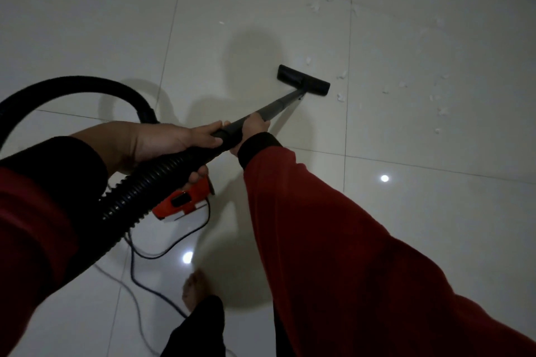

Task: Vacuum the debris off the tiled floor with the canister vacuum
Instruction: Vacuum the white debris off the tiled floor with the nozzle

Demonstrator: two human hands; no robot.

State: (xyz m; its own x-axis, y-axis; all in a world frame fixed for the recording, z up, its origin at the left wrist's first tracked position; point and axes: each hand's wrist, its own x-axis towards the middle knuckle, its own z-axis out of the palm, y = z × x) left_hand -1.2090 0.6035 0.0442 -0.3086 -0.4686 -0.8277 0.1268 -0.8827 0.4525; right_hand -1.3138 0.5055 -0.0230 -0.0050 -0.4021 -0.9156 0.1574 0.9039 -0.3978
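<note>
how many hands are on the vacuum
2. The left hand grips where the hose joins the wand; the right hand grips the wand further down.

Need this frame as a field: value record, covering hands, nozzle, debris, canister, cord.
left hand: grips hose where it joins the wand
right hand: grips wand further down
nozzle: flat on tiled floor
debris: white scraps, mostly right of and beyond nozzle
canister: red, on floor under left hand
cord: loose on floor near bare foot
</note>
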